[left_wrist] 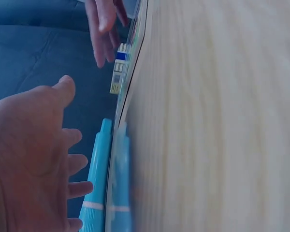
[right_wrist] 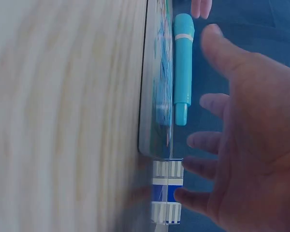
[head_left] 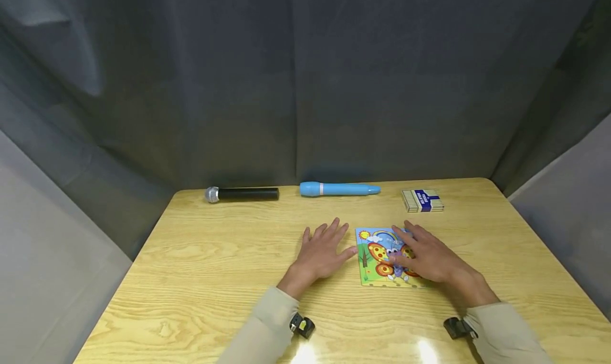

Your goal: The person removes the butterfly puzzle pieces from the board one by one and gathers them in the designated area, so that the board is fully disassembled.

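Note:
A colourful square picture board (head_left: 374, 271) with a butterfly, a sun and a rainbow lies flat on the wooden table. Over its right part is my right hand (head_left: 431, 255), fingers spread and holding nothing; in the right wrist view a gap shows between this hand (right_wrist: 261, 140) and the board (right_wrist: 157, 96). Just left of the board is my left hand (head_left: 321, 255), its fingers apart and the thumb pointing towards the board's left edge. The left wrist view shows this hand (left_wrist: 29, 150) with nothing in its grasp.
Along the table's back edge lie a black microphone (head_left: 248, 194) with a silver head and a light blue microphone-shaped stick (head_left: 346, 189). A striped box (head_left: 424, 200) with a blue band sits behind the board at the right. A dark curtain (head_left: 296, 88) hangs behind the table (head_left: 200, 279).

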`<state>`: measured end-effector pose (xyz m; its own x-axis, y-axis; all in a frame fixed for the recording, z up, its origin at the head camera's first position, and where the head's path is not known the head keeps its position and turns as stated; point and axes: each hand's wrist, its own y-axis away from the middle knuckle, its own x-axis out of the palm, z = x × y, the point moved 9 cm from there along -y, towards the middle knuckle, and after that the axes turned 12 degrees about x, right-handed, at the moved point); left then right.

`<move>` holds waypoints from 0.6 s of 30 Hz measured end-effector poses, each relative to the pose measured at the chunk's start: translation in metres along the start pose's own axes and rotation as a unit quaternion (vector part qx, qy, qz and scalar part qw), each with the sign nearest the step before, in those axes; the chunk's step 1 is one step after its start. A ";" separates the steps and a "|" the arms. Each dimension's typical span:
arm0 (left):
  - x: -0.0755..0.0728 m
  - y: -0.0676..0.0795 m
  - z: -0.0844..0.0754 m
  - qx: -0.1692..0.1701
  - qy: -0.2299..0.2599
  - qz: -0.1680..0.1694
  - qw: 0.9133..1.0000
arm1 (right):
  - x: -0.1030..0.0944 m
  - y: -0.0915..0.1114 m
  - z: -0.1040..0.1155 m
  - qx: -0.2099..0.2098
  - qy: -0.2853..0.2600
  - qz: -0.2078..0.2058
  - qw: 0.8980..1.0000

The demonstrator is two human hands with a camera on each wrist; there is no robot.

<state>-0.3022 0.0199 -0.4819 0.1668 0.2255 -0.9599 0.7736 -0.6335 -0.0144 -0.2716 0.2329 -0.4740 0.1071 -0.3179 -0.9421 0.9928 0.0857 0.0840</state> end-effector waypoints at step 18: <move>0.016 -0.021 -0.026 0.026 -0.039 0.046 0.998 | 0.010 0.000 0.021 -0.030 0.008 0.015 0.999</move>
<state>-0.2999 0.0556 -0.4895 0.1860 0.1083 -0.9766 0.7248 -0.6862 0.0620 -0.2694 0.2100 -0.4767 0.1360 -0.2995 -0.9444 0.9841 0.1511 0.0938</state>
